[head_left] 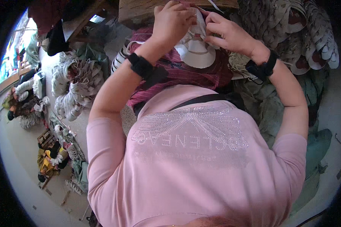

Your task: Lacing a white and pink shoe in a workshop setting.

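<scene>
A white shoe upper with mesh and a rounded light end rests over my lap, just below the wooden edge. My left hand is closed on its upper part from the left, fingers bent over the mesh. On the other side, my right hand has its fingers curled in a pinch at the upper's edge. Whatever lies between those right fingertips is hidden; it may be a lace or thin cord. A dark red piece shows between both hands, and a thin white strip sticks up beyond them.
A thick wooden board lies at the far edge. Bundles of grey-white shoe uppers hang at the far right and stand in a heap at left. Green sacks lie at right. Other people sit working at far left.
</scene>
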`<state>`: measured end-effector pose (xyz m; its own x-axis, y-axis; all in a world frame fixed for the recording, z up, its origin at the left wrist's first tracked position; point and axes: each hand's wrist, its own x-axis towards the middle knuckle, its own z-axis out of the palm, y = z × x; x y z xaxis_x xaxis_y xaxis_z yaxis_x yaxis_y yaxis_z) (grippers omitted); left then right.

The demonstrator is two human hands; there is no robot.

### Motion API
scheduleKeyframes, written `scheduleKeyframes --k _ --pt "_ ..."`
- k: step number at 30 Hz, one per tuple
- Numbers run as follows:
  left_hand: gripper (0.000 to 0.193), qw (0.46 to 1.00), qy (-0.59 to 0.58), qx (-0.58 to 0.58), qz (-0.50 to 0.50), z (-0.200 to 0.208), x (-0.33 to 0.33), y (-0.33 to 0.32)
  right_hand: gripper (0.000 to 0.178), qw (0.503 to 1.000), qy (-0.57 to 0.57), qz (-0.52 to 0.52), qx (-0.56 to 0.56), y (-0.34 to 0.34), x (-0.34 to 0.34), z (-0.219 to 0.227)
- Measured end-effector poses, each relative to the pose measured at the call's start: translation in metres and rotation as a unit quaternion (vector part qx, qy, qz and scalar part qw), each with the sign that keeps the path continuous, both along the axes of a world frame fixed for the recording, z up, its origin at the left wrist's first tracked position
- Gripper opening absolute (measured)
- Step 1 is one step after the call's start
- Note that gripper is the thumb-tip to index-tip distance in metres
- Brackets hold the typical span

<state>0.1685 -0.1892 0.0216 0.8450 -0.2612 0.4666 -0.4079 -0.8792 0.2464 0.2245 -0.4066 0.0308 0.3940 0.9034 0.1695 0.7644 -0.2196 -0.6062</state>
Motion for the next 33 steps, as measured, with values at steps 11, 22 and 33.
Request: scheduleKeyframes --k 11,22,33 --pt "0.018 0.918 0.168 -0.357 -0.029 -0.013 -0.023 -0.001 0.014 0.963 0.163 -0.186 0.107 0.022 -0.021 -0.023" --pt "0.033 0.787 0.285 -0.547 0.01 -0.011 -0.036 -0.008 0.02 0.911 0.336 -0.223 0.091 0.026 -0.044 0.018" --pt "0.057 0.565 0.306 -0.766 0.022 -0.009 -0.052 -0.004 0.02 0.964 0.113 -0.213 0.113 0.051 -0.036 -0.003"
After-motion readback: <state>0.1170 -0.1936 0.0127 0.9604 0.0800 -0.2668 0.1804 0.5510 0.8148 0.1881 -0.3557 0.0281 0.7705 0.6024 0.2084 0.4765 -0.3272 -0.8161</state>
